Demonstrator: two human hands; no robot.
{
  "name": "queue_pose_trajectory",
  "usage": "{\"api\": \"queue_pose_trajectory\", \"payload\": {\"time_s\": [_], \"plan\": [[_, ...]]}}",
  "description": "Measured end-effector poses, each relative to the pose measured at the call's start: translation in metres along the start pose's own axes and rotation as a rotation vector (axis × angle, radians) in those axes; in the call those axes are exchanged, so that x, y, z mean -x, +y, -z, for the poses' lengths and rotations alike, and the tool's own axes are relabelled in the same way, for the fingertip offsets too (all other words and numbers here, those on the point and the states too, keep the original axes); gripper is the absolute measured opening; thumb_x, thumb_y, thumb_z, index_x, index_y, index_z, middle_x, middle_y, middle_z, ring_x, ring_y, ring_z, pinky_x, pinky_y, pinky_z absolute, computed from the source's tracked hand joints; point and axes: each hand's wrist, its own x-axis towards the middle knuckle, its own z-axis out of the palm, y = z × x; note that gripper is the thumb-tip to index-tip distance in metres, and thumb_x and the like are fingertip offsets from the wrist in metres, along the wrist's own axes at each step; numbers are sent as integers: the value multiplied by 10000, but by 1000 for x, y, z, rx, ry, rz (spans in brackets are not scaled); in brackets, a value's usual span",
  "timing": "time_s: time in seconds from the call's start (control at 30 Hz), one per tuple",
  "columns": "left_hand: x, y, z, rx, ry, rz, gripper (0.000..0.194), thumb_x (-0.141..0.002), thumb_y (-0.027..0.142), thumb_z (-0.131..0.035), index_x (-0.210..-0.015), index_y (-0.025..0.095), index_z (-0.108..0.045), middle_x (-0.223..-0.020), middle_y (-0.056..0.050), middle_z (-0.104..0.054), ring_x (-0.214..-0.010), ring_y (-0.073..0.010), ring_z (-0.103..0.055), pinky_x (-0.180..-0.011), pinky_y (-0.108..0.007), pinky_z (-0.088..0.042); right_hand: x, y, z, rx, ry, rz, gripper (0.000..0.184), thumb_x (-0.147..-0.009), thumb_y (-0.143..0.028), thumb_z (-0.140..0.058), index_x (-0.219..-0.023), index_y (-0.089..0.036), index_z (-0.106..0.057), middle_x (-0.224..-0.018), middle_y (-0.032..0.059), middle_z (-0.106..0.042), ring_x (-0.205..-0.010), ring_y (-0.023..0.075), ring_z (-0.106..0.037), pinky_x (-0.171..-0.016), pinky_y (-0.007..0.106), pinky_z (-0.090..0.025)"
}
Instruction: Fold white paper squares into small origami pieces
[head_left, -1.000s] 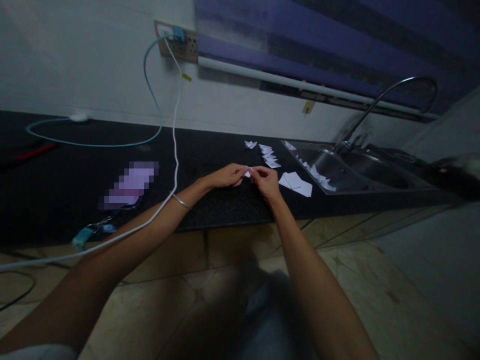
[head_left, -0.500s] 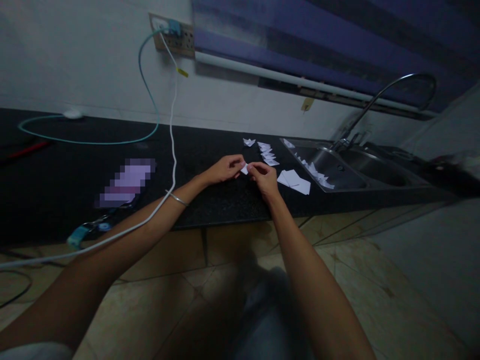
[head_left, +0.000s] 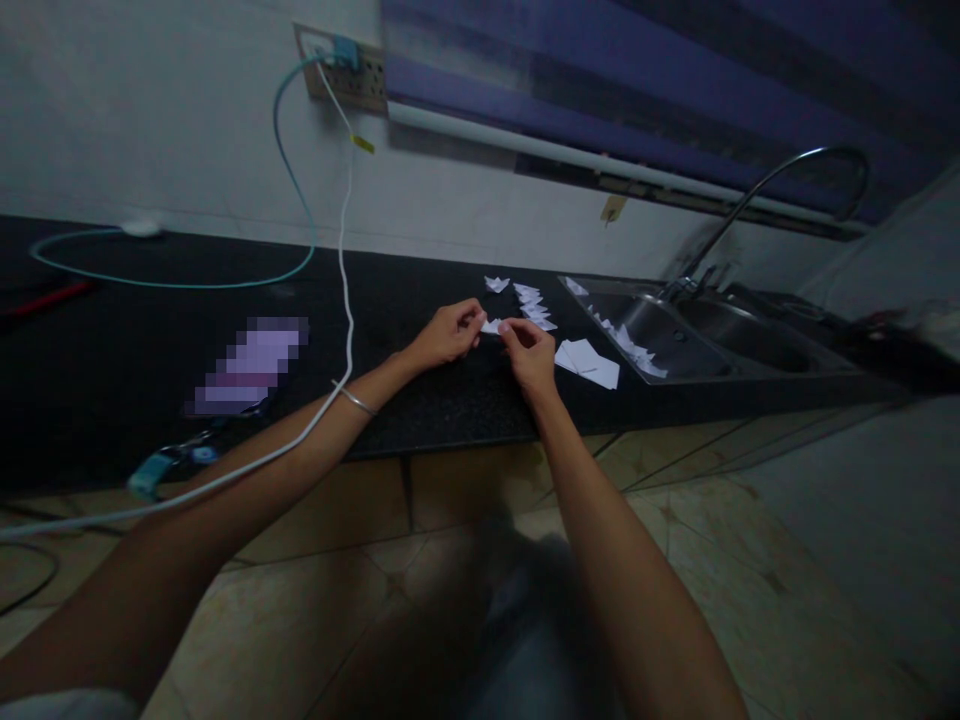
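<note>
Head view: the left hand (head_left: 448, 333) and the right hand (head_left: 529, 352) pinch a small white paper (head_left: 491, 327) from opposite sides, above the front half of the dark counter (head_left: 442, 410). Fingertips cover both its ends, so its full shape cannot be made out; the right hand's lower fingers are tucked out of sight. Behind it sit one folded paper (head_left: 496, 284) and a row of folded papers (head_left: 531, 303), overlapping too closely to count. Flat sheets (head_left: 591, 362) lie just right of the right hand, partly covering one another. More paper pieces (head_left: 634, 350) line the sink's (head_left: 679, 350) near-left edge, blurred. Pixel blocks hide a purplish thing (head_left: 251, 365). The white cable (head_left: 346, 290) crosses the left forearm and leaves the frame.
</note>
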Motion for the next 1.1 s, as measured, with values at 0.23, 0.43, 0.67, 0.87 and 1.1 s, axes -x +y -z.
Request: {"api": "queue_pose_trajectory", "payload": {"time_s": [0.23, 0.43, 0.67, 0.87, 1.1], "plan": [[0, -1, 0, -2, -22, 9, 211, -1008, 362, -476, -889, 191, -508, -659, 15, -605, -448, -73, -515, -440, -179, -381, 3, -5, 0, 48, -22, 69, 358, -805, -560, -701, -860, -206, -699, -901, 55, -729, -869, 209, -662, -795, 369, -565], [-1, -2, 1, -57, -275, -23, 307, -1002, 420, -483, -888, 157, -594, -729, -30, -656, -562, -99, -544, -517, -198, -393, 2, -2, 2, 32, -57, -4, 366, -793, -562, -710, -871, -204, -708, -842, 44, -713, -799, 197, -647, -709, 336, -545], [1, -5, 5, -123, -319, -138, 429, -1006, 434, -439, -717, 153, -587, -628, -9, -602, -546, -98, -503, -537, -196, -370, 3, -3, 1, -59, -134, -71, 364, -750, -542, -750, -842, -193, -705, -782, 24, -692, -721, 163, -624, -676, 303, -517], [3, 1, 4, -100, -311, -120, 464, -991, 485, -434, -685, 158, -554, -565, 16, -526, -490, -84, -442, -480, -189, -323, 2, 0, 2, -74, -137, -125, 424, -690, -592, -773, -812, -190, -711, -714, 8, -665, -643, 144, -572, -600, 281, -471], [4, 7, -1, 7, -300, -14, 465, -942, 524, -532, -662, 154, -561, -507, 22, -503, -435, -73, -406, -428, -195, -275, 3, -4, 3, -136, -136, -209, 419, -629, -574, -806, -760, -188, -712, -648, -9, -636, -590, 125, -526, -551, 255, -416]]}}
